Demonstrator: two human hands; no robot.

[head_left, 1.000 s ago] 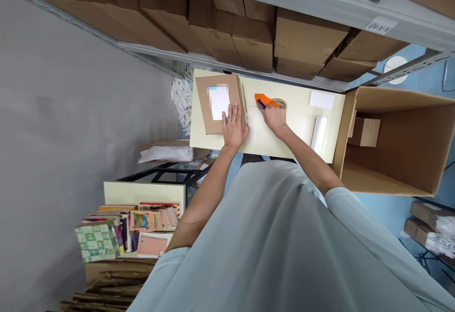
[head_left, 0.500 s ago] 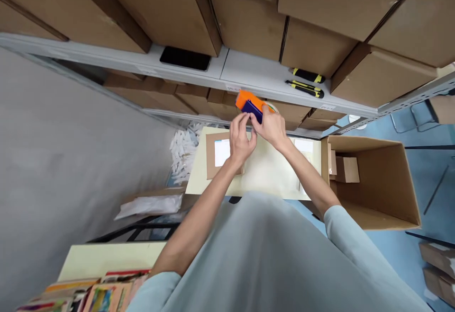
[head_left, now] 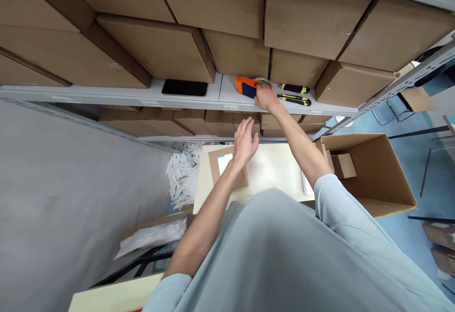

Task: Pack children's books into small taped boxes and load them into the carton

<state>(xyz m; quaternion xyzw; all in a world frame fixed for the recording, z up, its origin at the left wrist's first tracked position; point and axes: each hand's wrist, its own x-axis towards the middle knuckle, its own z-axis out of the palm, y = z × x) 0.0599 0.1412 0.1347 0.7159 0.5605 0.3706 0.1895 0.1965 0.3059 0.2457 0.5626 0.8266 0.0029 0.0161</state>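
My right hand [head_left: 265, 97] reaches up to the grey shelf [head_left: 227, 95] and grips an orange and blue tape dispenser [head_left: 246, 86], which rests on the shelf edge. My left hand [head_left: 245, 143] hovers in the air with fingers spread and holds nothing. Below it, a small brown parcel [head_left: 227, 172] with a white label lies on the pale yellow table [head_left: 273, 170].
Two black and yellow utility knives [head_left: 293, 93] and a black phone [head_left: 185, 87] lie on the shelf. Cardboard boxes fill the shelves above and below. A big open carton [head_left: 369, 174] stands right of the table. A pile of white packing bits [head_left: 183, 174] lies to the left.
My right hand lifted the tape dispenser from the table up to the shelf. My left hand left the parcel, touched the dispenser midway, then let go. The camera tilted upward.
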